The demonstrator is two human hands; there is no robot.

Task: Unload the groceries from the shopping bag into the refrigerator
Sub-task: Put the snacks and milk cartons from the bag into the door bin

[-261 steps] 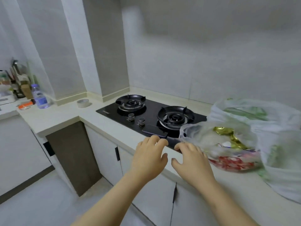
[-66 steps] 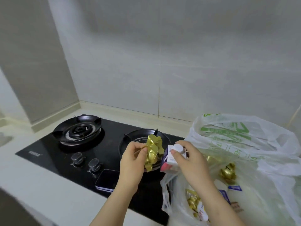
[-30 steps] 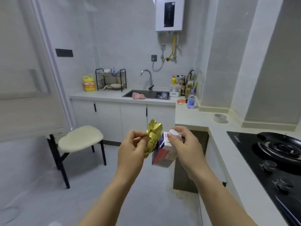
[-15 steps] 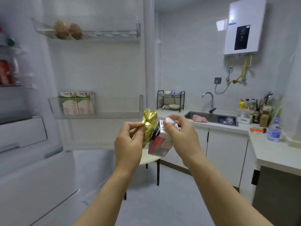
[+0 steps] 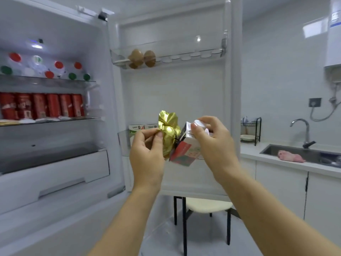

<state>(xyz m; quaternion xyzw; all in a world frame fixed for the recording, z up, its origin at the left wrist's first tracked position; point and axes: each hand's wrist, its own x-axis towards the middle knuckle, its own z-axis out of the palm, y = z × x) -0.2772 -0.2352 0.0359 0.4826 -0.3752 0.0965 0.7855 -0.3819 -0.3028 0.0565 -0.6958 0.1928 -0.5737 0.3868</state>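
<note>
Head view. Left hand (image 5: pixel 147 150) pinches the gold packet (image 5: pixel 168 133). Right hand (image 5: pixel 215 145) grips the carton (image 5: pixel 184 152) by its capped top. Both are held mid-air before the open fridge (image 5: pixel 55 169), just in front of the door bin (image 5: pixel 122 143), which holds two boxes (image 5: pixel 136 127). Step: placing not yet done. Next, probably: set the carton upright in the bin beside the boxes.

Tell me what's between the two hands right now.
Head view: the gold foil packet, pinched by the left hand, and a white-capped carton, gripped by the right hand, side by side.
</note>
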